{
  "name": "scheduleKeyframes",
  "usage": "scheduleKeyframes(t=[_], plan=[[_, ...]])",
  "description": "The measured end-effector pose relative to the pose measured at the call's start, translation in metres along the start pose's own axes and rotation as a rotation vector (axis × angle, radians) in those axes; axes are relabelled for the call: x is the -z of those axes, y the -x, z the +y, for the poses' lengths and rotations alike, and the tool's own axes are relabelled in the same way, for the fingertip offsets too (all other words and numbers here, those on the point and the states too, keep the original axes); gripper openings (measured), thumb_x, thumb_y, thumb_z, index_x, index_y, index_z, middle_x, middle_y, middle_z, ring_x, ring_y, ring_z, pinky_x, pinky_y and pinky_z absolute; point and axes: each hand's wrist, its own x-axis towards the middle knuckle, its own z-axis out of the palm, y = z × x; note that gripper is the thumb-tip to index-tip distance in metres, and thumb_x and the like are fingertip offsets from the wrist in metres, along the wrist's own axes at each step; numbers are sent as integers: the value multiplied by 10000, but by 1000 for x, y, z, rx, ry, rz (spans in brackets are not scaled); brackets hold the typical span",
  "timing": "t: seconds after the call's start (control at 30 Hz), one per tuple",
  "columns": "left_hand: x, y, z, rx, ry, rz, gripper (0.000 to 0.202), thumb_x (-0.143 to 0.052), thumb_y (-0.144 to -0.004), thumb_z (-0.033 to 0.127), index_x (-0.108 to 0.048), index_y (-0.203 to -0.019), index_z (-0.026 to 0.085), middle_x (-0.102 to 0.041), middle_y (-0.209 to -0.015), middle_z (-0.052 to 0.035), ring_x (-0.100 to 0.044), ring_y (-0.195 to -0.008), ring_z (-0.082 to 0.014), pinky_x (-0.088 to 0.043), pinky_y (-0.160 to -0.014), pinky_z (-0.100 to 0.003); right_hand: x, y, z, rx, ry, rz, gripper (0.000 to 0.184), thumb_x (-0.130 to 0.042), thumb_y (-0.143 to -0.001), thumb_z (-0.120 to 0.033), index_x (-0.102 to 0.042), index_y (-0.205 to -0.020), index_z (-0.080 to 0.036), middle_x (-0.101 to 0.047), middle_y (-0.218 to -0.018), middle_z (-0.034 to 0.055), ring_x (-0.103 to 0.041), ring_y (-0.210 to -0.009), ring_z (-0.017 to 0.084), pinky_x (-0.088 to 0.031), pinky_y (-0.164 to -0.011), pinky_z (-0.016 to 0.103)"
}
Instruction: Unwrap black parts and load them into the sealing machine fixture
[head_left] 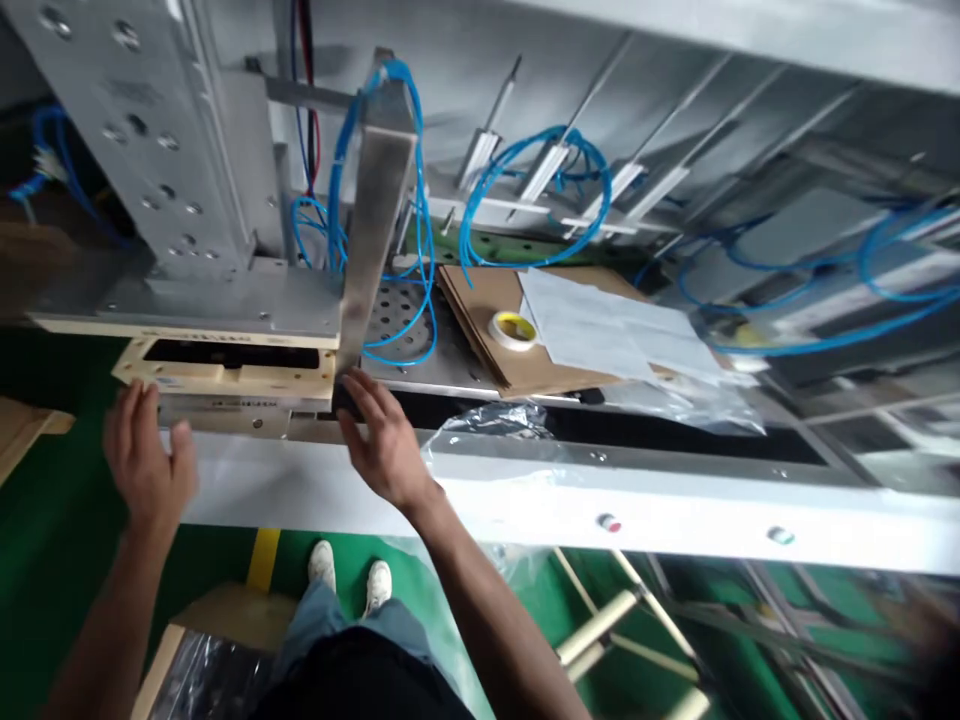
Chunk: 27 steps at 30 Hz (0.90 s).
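Observation:
A cream-coloured rectangular frame [225, 380] with a long dark slot sits under a grey metal press plate [247, 305]. My left hand [146, 460] is at the left front end of this frame, fingers raised and thumb apart, holding nothing. At the frame's right end, my right hand [386, 440] curls its fingers and thumb around a small black knob-like part [345, 395]. That part is mostly covered by the fingers, so its exact kind is unclear. Just behind it stands a slanted metal bar [375, 200] with blue air tubing [426, 220] looped over it.
Right of the bar lie cardboard sheets [480, 340], white papers [615, 325], a tape roll [514, 330] and clear plastic film [495, 420]. A red button [609, 522] and a green button [781, 536] sit on the white front rail [690, 515]. An open carton [225, 610] stands on the floor.

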Motion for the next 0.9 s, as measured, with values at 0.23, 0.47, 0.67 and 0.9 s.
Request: scheduleKeyframes(t=[0.23,0.47,0.67,0.9], plan=[[-11,156,151,-263,175,-444,583,-621,-1000,230,-475,-1565,231,-654,-1458,-157,-575,-1409,-331,-450,-1179,-513,138,163,58,-303,299,583,159,-582,-999,-231,-725,-1054,-187,-770,-959,84,-739,-894,199,-594,-852,352],[-30,217,255,-385,173,-561,779,-645,-995,245,-281,-1683,282,-556,-1589,-119,-506,-1482,-349,-432,-1231,-547,231,327,172,-964,396,973,468,-546,-942,-519,-722,-1130,-129,-735,-979,130,-680,-853,225,-558,-814,391],[-32,264,279,-297,218,-526,817,-603,-989,260,-203,-1694,364,-255,-1763,-64,-329,-1578,-429,-356,-1269,-679,332,431,293,-1133,412,875,567,-468,-912,-483,-664,-1290,-109,-672,-1266,221,-664,-1103,296,-540,-1012,494],[-32,283,304,-268,133,-418,810,-653,-975,253,-268,-1677,378,-343,-1727,-95,-443,-1505,-455,-432,-1203,-687,387,463,385,-1099,449,785,594,-457,-937,-419,-600,-1418,-102,-629,-1420,219,-574,-1315,312,-467,-1151,491]])
